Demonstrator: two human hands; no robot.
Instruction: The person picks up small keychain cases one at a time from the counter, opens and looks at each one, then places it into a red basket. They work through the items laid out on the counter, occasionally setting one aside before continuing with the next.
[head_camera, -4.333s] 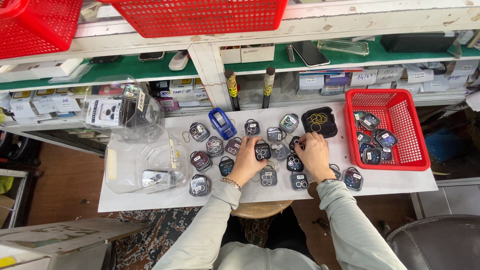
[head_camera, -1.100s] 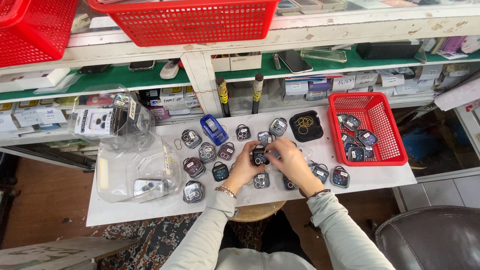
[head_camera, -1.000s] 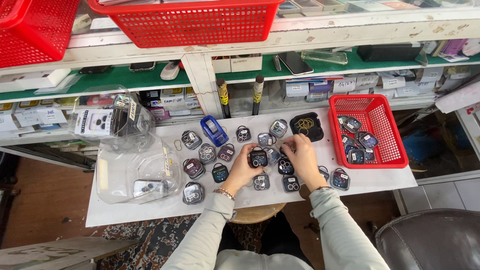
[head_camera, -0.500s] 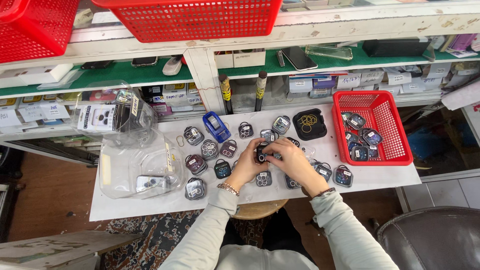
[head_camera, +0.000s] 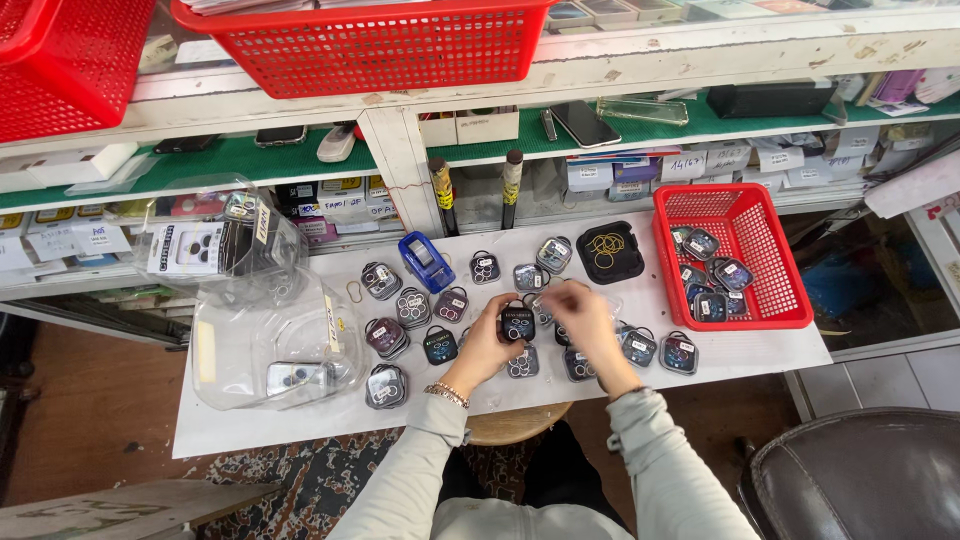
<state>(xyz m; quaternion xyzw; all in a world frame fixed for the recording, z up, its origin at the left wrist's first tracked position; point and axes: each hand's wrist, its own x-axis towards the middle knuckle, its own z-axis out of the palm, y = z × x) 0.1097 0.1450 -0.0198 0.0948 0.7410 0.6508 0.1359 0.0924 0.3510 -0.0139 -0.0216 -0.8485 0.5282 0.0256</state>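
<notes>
Item: white bench (head_camera: 700, 355), seen from above; its left end carries two clear plastic bags (head_camera: 275, 340), contents blurred by the film.

Left hand (head_camera: 487, 340): near the front edge at mid-bench, fingers closed on a small square black case (head_camera: 518, 322); the case's face is partly covered by the fingertips.

Right hand (head_camera: 585, 315): just beside the left, fingers curled over the same case's right side; the picture is smeared here, so whether it pinches the case or a thin clear film cannot be told.

Around the hands: rows of similar small cases (head_camera: 412, 308), some stacked, several hidden under the palms and wrists.

Toward the back edge: a blue stamp-like block (head_camera: 426, 262) and a black tray of rubber bands (head_camera: 610, 251).

Right end: red basket (head_camera: 770, 255) holding more cases; its corner overhangs the bench's back edge.

Above: shelves with two red baskets (head_camera: 380, 45), both cut off by the frame top.

Lower right corner: a dark chair (head_camera: 860, 480), cut off.
</notes>
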